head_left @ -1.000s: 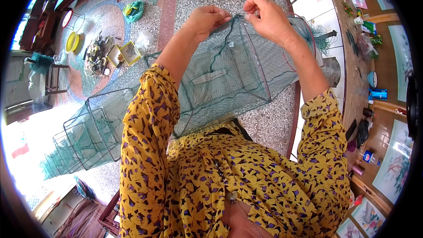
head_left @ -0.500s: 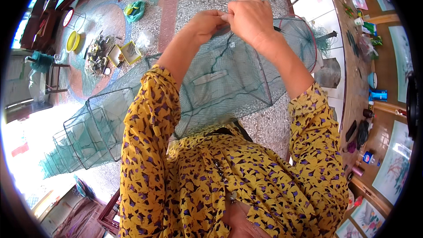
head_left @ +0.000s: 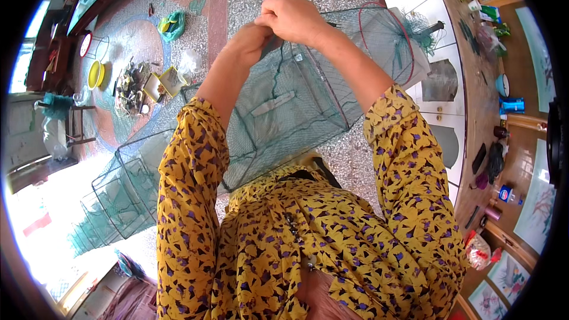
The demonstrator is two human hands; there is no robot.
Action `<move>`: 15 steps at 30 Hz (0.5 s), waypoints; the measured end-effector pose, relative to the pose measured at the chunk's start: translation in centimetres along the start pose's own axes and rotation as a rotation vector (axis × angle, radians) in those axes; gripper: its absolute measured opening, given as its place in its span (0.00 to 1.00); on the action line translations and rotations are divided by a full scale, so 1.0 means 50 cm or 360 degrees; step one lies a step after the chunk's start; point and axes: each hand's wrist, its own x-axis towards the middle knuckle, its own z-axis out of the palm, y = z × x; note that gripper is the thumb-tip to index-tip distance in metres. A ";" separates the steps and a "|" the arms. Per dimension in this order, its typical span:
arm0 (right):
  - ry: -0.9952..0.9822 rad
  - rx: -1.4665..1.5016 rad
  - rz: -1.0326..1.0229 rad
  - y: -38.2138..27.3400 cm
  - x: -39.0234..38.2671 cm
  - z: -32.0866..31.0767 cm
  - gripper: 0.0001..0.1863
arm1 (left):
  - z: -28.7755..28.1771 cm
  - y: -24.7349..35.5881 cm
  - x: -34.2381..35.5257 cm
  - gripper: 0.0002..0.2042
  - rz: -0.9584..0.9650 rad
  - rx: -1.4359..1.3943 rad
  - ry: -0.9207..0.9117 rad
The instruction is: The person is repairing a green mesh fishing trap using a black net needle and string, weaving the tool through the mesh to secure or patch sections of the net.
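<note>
A long folding fish trap (head_left: 320,92) of green mesh over dark wire frames stretches across in front of me, its left end sagging into bright light. My left hand (head_left: 248,44) is closed at the trap's far upper edge, with gathered mesh just under its fingers. Against it, my right hand (head_left: 291,19) is closed, thumb and fingertips meeting the left fingers. Whatever thin thing lies between the right fingertips is hidden. At the trap's right end a red hoop (head_left: 411,53) surrounds mesh that narrows to a bunched green tuft (head_left: 422,35).
Left on the patterned floor are a yellow basin (head_left: 96,74), a heap of tangled pieces (head_left: 129,89), a yellow divided box (head_left: 161,86) and a green plastic bag (head_left: 172,26). Along the right runs a wooden counter (head_left: 474,112) above white cabinets, holding a blue packet (head_left: 511,105) and small items.
Both hands have shifted left along the trap's far edge, still together and closed. The trap's middle has moved slightly left, and the whole view has shifted a little.
</note>
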 end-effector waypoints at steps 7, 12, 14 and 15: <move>0.0043 -0.0038 0.0029 0.026 -0.023 -0.071 0.13 | -0.026 0.024 -0.007 0.08 0.0051 -0.0047 -0.0061; -0.0187 -0.0169 0.0267 0.050 -0.088 -0.154 0.11 | -0.037 0.022 0.004 0.05 0.0096 -0.0105 -0.0036; -0.0230 -0.0090 0.0332 0.067 -0.105 -0.154 0.10 | -0.033 0.020 0.011 0.05 0.0126 -0.0133 -0.0033; -0.0209 0.0011 0.0345 0.073 -0.105 -0.159 0.10 | -0.031 0.020 0.015 0.05 0.0130 -0.0140 -0.0029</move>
